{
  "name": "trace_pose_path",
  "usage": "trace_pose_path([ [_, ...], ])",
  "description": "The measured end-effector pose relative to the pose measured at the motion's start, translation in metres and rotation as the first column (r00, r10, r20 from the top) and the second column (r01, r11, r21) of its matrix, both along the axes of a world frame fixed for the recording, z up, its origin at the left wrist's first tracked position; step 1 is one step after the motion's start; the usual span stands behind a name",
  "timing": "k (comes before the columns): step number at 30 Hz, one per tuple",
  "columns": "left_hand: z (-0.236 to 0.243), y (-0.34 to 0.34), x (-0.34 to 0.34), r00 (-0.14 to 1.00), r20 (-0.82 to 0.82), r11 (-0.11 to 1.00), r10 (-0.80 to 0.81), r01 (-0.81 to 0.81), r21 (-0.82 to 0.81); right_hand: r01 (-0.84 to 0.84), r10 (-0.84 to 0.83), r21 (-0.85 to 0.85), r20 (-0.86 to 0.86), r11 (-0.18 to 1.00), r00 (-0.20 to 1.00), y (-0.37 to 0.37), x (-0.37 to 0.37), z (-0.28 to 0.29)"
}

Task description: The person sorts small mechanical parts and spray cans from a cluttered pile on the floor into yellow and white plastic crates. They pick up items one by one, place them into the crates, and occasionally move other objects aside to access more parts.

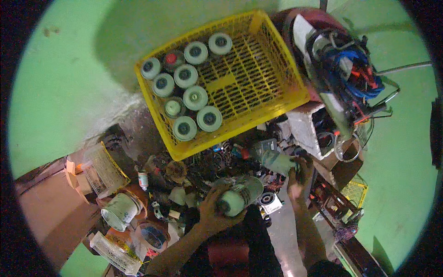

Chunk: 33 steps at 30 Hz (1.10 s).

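My left hand (212,207) is closed round a pale cylindrical can (247,191), lying tilted toward my body with its rounded white end by my thumb. My right hand (300,175) grips another pale greenish cylinder (274,160), held on its side to the upper right of the first. Beyond both hands, a yellow plastic crate (249,124) holds several white-topped cylinders (209,117) standing upright in its left part, one with a red top (170,58). Dark, jumbled small parts (203,164) lie beneath and around my hands.
Coiled blue, red and black cables (355,74) sit at upper right, above a white box (304,129). A white bucket (117,212) and mesh baskets (97,171) stand at left. A small white box with a black ring (272,205) lies between my forearms. Green wall or floor surrounds the clutter.
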<state>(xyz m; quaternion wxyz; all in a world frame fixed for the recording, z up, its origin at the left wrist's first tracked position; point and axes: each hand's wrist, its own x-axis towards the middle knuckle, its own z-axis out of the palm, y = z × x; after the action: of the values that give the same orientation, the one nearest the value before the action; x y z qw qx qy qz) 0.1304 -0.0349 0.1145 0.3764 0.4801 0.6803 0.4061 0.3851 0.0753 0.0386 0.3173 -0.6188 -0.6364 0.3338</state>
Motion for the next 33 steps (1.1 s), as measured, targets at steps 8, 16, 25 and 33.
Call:
trace_pose_path([
  [8, 0.115, 0.078, -0.059, 0.949, -0.265, 0.985, 0.17, -0.154, 0.081, -0.231, 0.177, 0.137, 0.325, 0.963, 0.929, 0.049, -0.082, 0.174],
  [16, 0.051, 0.196, -0.086, 0.867, -0.468, 0.985, 0.172, -0.148, 0.089, -0.45, 0.395, 0.149, 0.295, 0.881, 0.87, 0.168, -0.181, 0.102],
  [25, -0.02, 0.256, -0.111, 0.745, -0.666, 0.993, -0.026, -0.056, -0.102, -0.545, 0.461, 0.178, 0.359, 0.82, 0.811, 0.226, -0.23, 0.001],
  [33, -0.023, 0.264, -0.113, 0.404, -0.875, 0.961, -0.268, 0.043, -0.274, -0.649, 0.597, 0.179, 0.273, 0.739, 0.755, 0.249, -0.232, 0.002],
])
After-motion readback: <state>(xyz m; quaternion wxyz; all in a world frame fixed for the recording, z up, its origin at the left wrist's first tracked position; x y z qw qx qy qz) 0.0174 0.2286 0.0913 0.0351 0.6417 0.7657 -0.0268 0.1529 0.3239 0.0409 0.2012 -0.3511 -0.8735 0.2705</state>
